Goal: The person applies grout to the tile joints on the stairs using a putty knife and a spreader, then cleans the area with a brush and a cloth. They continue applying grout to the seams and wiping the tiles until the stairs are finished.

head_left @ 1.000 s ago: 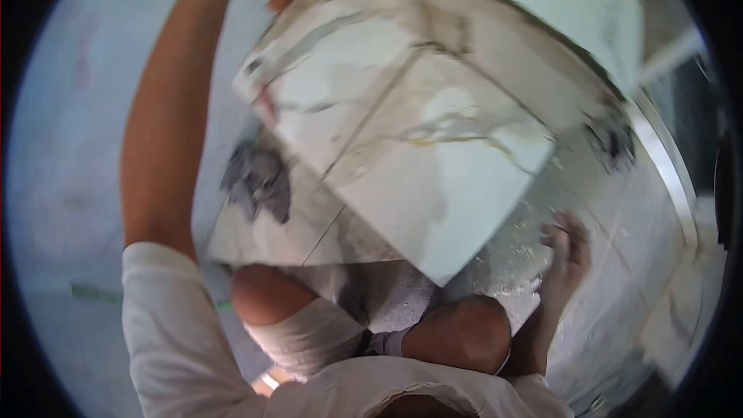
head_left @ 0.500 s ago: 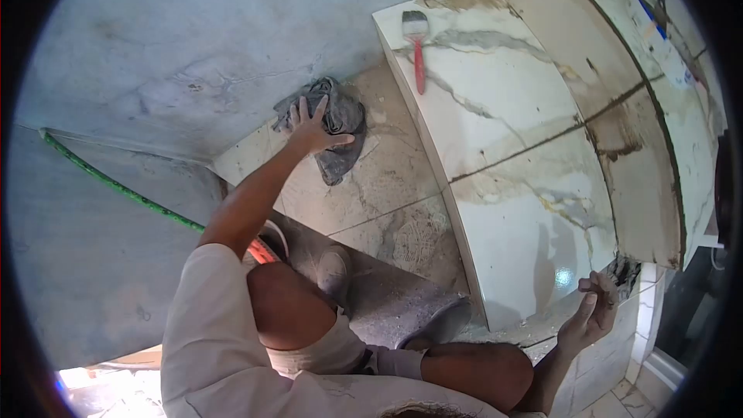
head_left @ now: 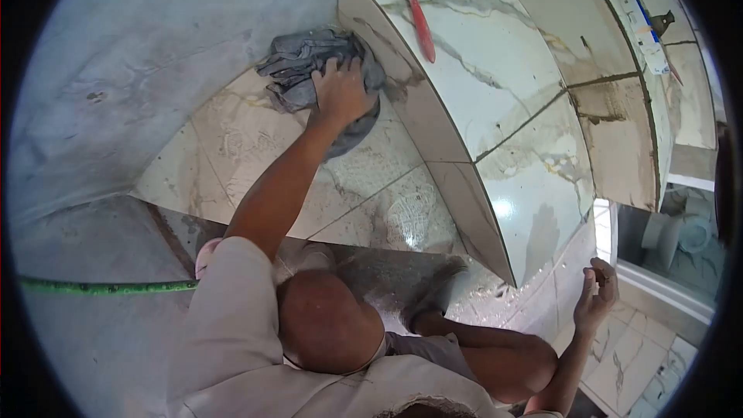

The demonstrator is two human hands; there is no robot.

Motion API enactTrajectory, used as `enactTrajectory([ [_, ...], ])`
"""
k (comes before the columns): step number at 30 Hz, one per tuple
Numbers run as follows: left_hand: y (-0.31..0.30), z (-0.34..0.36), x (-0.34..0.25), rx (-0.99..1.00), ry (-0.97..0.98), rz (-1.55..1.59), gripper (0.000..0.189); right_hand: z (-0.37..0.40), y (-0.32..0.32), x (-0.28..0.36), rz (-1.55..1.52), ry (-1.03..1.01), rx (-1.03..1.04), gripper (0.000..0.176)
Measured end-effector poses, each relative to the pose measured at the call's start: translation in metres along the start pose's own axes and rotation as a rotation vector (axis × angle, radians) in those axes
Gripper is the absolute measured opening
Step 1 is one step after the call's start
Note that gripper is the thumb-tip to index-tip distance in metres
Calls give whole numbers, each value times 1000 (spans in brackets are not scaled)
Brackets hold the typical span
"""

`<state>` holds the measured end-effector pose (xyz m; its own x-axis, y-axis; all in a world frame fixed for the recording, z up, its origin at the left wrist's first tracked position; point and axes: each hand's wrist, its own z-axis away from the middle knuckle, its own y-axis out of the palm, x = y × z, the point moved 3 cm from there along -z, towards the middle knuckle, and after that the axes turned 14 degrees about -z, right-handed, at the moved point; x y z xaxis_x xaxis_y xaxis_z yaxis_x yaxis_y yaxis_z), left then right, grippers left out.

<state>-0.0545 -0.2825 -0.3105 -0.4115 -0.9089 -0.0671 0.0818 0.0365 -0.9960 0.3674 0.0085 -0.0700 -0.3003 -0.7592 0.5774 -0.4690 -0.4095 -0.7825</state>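
My left hand (head_left: 340,93) presses on a crumpled dark grey cloth (head_left: 298,58) with its fingers spread. The cloth lies on a dusty marbled tile step, against the blue-grey wall and the riser of the step above. At the lower right, my right hand (head_left: 596,294) is raised beside the steps with its fingers curled, and something small seems to be pinched in it, too unclear to name. A paintbrush (head_left: 419,19) with a red handle rests on the higher white marbled step (head_left: 480,93).
A green hose (head_left: 108,287) runs across the left side. More steps rise at the upper right, where a blue and white object (head_left: 646,31) and a dark tool (head_left: 662,23) lie. A doorway shows a toilet (head_left: 662,240) at the right. My bent knees are below.
My left hand has moved toward the riser on the cloth, which is bunched differently. The camera view has shifted and turned. My right hand stays raised with curled fingers.
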Motion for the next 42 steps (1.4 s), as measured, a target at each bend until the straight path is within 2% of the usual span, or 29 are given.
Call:
enactTrajectory([
  [3,18,74,-47,-88,298,-74,59,-14,-3,31,55,17,9,18],
  [4,6,100,-64,106,464,18,54,-23,1,42,14,15,-4,18],
  [5,28,130,-83,24,614,32,52,-29,9,53,25,14,-14,18],
  [6,24,156,-98,195,742,132,50,-37,22,68,4,-39,43,18],
  [7,40,182,-111,42,818,280,55,-45,34,82,-17,-101,103,18],
  [8,25,176,-107,25,814,290,55,-51,42,104,86,-228,184,19],
  [10,-34,168,-77,144,622,537,52,-50,46,120,46,-309,228,19],
  [11,-53,157,-57,157,460,488,59,-46,43,120,51,-299,236,19],
  [13,-64,117,-10,69,336,586,57,-41,29,113,25,-226,175,20],
  [14,-75,95,13,-95,242,465,58,-38,25,109,28,-216,165,20],
  [15,-100,72,30,-58,122,402,61,-32,22,103,37,-172,138,20],
  [16,-100,45,45,-31,87,381,66,-27,17,98,48,-124,112,19],
  [18,-65,-15,64,-256,50,284,78,-16,8,95,105,-87,136,19],
  [19,-40,-32,62,-251,62,290,78,-11,4,92,151,-68,168,19],
  [21,1,-49,53,-388,21,-82,99,8,-17,83,180,0,131,19],
  [22,8,-51,51,-377,40,-74,99,21,-32,77,204,55,97,20],
  [24,23,-49,48,-212,-20,-127,115,51,-71,77,271,188,28,20],
  [27,25,-52,46,-233,-46,0,103,83,-125,73,385,293,-13,18],
  [28,29,-51,46,-212,-74,68,97,91,-137,66,319,350,-117,18],
  [29,32,-43,40,-213,-64,52,97,101,-144,60,245,414,-227,19],
  [30,39,-31,29,-195,-67,88,92,107,-144,51,224,417,-237,19],
  [32,62,7,-1,-238,-83,91,86,111,-141,26,203,354,-172,21],
  [33,56,38,-22,-211,-14,133,87,109,-131,13,245,250,-146,21],
  [34,57,72,-46,-205,14,125,81,106,-124,-1,218,245,-149,21],
  [36,48,140,-91,-24,178,39,69,100,-103,-28,183,191,-59,21],
  [38,63,201,-128,-166,392,138,70,92,-85,-61,84,154,-21,20],
  [40,51,245,-151,138,720,331,64,88,-74,-86,-11,107,22,19],
  [41,46,254,-154,128,703,302,64,86,-67,-96,-51,67,58,19],
  [42,40,265,-152,17,727,305,58,87,-63,-106,-89,32,98,20],
])
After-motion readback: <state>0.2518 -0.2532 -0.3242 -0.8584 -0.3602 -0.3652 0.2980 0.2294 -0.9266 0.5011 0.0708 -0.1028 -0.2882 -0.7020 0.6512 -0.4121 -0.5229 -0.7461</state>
